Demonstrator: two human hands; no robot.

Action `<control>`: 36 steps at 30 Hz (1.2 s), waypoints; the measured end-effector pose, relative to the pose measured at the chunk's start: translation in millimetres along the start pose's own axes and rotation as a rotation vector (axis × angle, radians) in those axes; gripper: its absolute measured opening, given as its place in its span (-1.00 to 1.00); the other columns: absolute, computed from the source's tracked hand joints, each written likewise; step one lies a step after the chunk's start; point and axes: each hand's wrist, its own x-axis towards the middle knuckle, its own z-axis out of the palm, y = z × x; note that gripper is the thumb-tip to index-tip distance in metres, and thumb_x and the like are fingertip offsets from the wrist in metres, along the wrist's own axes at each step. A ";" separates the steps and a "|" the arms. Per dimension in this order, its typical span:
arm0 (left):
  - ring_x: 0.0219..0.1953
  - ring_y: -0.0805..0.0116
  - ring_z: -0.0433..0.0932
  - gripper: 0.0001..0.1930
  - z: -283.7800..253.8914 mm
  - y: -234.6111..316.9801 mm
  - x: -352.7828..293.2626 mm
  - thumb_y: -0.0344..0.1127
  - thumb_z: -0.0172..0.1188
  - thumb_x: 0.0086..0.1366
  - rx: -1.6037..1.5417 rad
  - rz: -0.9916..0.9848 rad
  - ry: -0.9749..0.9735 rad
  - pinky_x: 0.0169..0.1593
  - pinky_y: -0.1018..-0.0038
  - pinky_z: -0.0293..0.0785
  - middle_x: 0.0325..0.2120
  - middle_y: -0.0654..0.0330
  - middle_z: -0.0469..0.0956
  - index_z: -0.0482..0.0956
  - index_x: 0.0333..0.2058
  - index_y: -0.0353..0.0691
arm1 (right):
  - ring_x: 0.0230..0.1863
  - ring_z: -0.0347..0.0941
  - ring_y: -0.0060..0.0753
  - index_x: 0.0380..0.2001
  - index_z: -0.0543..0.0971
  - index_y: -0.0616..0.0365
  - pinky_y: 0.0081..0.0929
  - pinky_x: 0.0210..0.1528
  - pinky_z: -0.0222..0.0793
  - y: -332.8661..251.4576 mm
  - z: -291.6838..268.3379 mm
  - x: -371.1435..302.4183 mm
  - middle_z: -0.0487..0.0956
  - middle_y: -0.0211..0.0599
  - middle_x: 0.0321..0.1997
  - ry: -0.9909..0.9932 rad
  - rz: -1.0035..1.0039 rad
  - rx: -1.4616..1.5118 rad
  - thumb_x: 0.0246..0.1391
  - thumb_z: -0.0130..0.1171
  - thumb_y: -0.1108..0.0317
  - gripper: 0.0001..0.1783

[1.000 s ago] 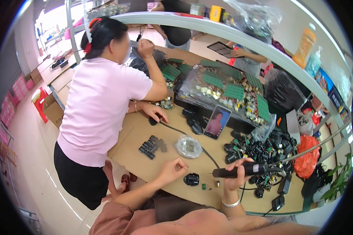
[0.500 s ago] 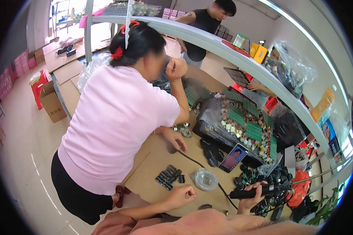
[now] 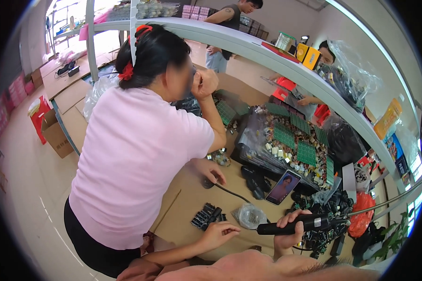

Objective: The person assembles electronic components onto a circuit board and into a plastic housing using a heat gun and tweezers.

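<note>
My right hand is wrapped round a black electric screwdriver, which lies nearly level above the table's right side. My left hand is low over the cardboard-covered table, thumb and fingertips drawn together; whatever may be between them is too small to make out. Just beyond those fingertips sits a clear plastic bag of small parts. Several black plastic housings lie in a group beside the left hand. Farther right is a heap of black parts with green circuit boards.
A co-worker in a pink shirt leans over the table at left. A phone stands before a large tray of components and green boards. A black cable crosses the table. Overhead runs a white shelf; a red bag is at right.
The screwdriver and my right hand have moved left, closer to my left hand. My left fingers have straightened from a ring shape. The far standing person has shifted left, and the view has moved slightly.
</note>
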 end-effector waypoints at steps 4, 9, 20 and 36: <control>-0.59 0.56 0.44 -0.86 8.6 -2.5 -6.5 -0.43 0.23 0.11 -0.015 0.045 0.014 -0.47 0.62 0.37 -0.53 0.21 0.55 0.61 -0.32 -0.27 | -0.63 0.30 -0.43 -0.13 0.22 0.02 -0.45 -0.59 0.37 -9.3 10.7 -14.7 0.29 -0.32 -0.45 -0.074 0.025 0.080 -0.09 0.20 0.18 -0.50; -0.50 0.66 0.45 -0.85 29.7 -3.0 -24.6 -0.41 0.21 0.16 -0.190 -0.074 0.013 -0.43 0.68 0.38 -0.46 0.29 0.59 0.59 -0.29 -0.31 | -0.64 0.29 -0.42 -0.09 0.21 0.06 -0.47 -0.59 0.35 -20.2 5.0 -28.8 0.29 -0.28 -0.45 -0.135 0.010 0.134 -0.01 0.11 0.23 -0.55; -0.37 0.58 0.46 -0.84 85.4 -5.1 -52.1 -0.41 0.16 0.22 -0.778 -0.412 -0.089 -0.26 0.68 0.40 -0.35 0.23 0.57 0.54 -0.22 -0.30 | -0.58 0.33 -0.37 -0.12 0.22 0.03 -0.40 -0.52 0.39 -57.9 -39.6 -53.8 0.30 -0.26 -0.42 -0.090 0.046 0.217 -0.07 0.22 0.25 -0.51; -0.37 0.56 0.41 -0.83 123.7 1.2 -73.8 -0.32 0.11 0.27 -1.019 -0.584 -0.205 -0.22 0.65 0.40 -0.36 0.25 0.49 0.47 -0.23 -0.27 | -0.63 0.28 -0.44 -0.09 0.25 0.03 -0.48 -0.55 0.33 -82.4 -79.0 -78.5 0.29 -0.33 -0.44 -0.096 0.022 0.193 -0.03 0.16 0.22 -0.55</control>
